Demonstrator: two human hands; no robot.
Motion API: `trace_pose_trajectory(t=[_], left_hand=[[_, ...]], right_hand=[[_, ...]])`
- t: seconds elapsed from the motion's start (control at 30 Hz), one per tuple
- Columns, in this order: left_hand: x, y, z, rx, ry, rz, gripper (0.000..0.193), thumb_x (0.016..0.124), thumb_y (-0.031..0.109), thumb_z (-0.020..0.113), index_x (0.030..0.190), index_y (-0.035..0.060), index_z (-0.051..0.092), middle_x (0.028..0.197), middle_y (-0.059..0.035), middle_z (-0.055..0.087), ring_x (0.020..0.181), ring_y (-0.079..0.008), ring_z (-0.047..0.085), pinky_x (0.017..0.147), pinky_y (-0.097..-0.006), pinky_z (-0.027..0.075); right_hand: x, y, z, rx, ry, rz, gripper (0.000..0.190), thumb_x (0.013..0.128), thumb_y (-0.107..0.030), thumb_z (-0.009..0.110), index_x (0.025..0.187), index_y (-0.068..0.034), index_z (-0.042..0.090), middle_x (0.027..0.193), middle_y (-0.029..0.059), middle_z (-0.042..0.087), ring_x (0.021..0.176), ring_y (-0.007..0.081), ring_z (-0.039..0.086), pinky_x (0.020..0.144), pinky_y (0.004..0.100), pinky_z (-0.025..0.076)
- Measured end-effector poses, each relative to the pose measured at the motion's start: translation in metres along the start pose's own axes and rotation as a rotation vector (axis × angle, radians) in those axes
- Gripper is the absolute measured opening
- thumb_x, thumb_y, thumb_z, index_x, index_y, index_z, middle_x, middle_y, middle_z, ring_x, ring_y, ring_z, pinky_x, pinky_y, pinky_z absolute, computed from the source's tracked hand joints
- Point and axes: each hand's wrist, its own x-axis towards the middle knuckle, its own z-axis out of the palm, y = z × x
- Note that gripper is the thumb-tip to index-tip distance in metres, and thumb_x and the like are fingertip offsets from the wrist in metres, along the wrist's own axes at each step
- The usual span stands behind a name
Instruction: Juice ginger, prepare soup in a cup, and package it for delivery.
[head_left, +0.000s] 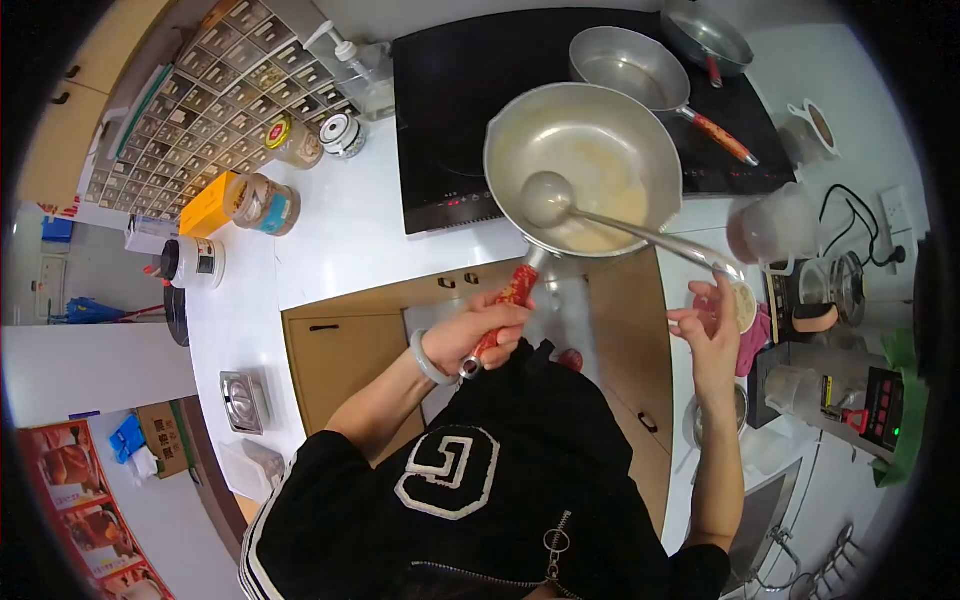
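My left hand (491, 330) is wrapped around the red patterned handle (517, 289) of a large metal saucepan (517, 150). The pan is held over the front edge of the black cooktop, with a pale, creamy residue (600, 202) on its inner bottom. A metal ladle (547, 199) lies with its bowl inside the pan and its shaft across the rim toward the right. Near the end of that shaft is my right hand (709, 330), fingers spread and not wrapped around it; whether a fingertip touches the ladle is unclear.
On the black cooktop (442, 97) stand a smaller saucepan (622, 64) and another pan (709, 41). A plastic pitcher (776, 225) and a small cup (744, 306) are at right. Jars (262, 206), a pump bottle (367, 79) and a many-drawer organizer (217, 97) line the left counter.
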Motion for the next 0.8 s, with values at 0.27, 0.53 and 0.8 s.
trace_pose_trajectory(t=[0.27,0.53,0.8], left_hand=[[0.011,0.056,-0.080,0.034,0.128,0.131,0.014,0.093,0.014,0.050,0.106,0.0075,0.048,0.060,0.0019,0.042,0.037,-0.0075,0.037,0.036,-0.0227,0.030],[0.019,0.075,-0.120,0.009,0.141,0.131,0.014,0.093,0.015,0.050,0.106,0.0081,0.050,0.061,0.0025,0.043,0.040,-0.0069,0.038,0.037,-0.0232,0.032],[0.025,0.069,-0.124,0.001,0.169,0.113,0.016,0.093,0.019,0.052,0.107,0.0099,0.051,0.061,0.0035,0.043,0.040,-0.0069,0.038,0.038,-0.0233,0.030]], right_hand=[[-0.028,0.033,0.026,0.046,0.276,0.297,0.055,0.092,-0.014,0.055,0.141,-0.005,0.033,0.119,0.0097,0.048,0.089,0.0173,0.060,0.075,0.0278,0.050],[-0.064,0.051,0.039,0.069,0.452,0.393,0.057,0.093,-0.025,0.057,0.141,-0.005,0.034,0.115,0.0064,0.048,0.087,0.0158,0.058,0.075,0.0296,0.050],[-0.082,0.072,0.018,0.036,0.532,0.438,0.062,0.090,-0.033,0.061,0.138,-0.004,0.037,0.111,0.0054,0.053,0.085,0.0153,0.061,0.073,0.0291,0.052]])
